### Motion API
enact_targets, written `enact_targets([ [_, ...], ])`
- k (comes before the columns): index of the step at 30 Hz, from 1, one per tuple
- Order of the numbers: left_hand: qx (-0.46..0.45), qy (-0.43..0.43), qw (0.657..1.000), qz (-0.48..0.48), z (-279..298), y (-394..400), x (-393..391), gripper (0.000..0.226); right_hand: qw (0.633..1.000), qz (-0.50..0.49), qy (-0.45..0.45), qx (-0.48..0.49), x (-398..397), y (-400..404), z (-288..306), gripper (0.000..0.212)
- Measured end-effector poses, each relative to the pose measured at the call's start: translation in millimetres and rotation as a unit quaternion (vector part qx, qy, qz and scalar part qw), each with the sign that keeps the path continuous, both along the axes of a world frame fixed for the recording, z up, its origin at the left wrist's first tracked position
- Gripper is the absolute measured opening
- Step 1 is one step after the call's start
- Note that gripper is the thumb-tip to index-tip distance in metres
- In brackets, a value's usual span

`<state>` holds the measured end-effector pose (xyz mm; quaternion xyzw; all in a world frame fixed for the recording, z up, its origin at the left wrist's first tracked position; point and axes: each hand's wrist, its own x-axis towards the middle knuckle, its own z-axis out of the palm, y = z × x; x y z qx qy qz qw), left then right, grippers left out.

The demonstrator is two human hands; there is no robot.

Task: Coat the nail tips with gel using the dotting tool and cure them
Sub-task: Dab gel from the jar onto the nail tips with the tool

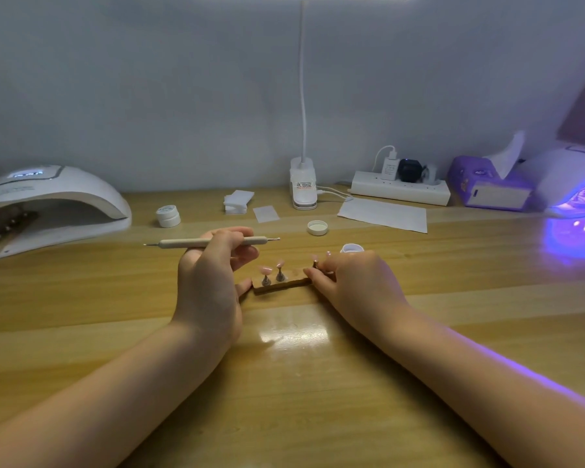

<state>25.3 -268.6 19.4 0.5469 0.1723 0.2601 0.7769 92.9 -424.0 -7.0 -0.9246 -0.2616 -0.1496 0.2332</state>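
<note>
A white domed curing lamp [53,201] sits far left on the glossy wooden table [301,383]. The left hand [213,275] pinches a slim beige dotting tool [210,242] with metal tips – lying level, its long axis left to right. At centre, a small wooden holder [282,284] carries pink nail tips [264,270] on upright pegs; the right hand [355,282] pinches its right end. Far right, another lamp [574,184] glows violet.
</note>
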Motion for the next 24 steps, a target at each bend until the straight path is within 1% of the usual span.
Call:
enact_targets([
  [3, 0.002, 0.001, 1.000, -0.002, 0.9, -1.1, -1.3, 0.034, 1.000, 0.001, 0.004, 0.002, 0.4, 0.0, 0.1, 0.033],
  [10, 0.010, 0.004, 1.000, -0.001, 1.6, -3.2, -3.8, 0.027, 1.000, -0.004, 0.024, -0.001, 3.5, 1.6, 1.4, 0.032],
  [13, 0.015, 0.004, 1.000, -0.004, 1.2, -4.8, -5.3, 0.020, 1.000, -0.005, 0.014, -0.014, 2.6, 2.6, 1.1, 0.033],
  [17, 0.016, 0.007, 1.000, -0.003, 1.5, -5.1, -5.9, 0.023, 1.000, 0.004, 0.003, -0.027, -0.9, 1.6, 0.2, 0.037],
  [22, 0.037, 0.019, 0.999, 0.013, 2.6, -6.4, -6.3, 0.022, 0.999, 0.025, -0.013, 0.018, -3.0, -2.9, 0.9, 0.033],
  [24, 0.033, 0.025, 0.999, 0.025, 2.9, -6.8, -5.6, 0.023, 0.999, 0.034, -0.012, 0.019, -3.5, -2.9, 0.4, 0.032],
])
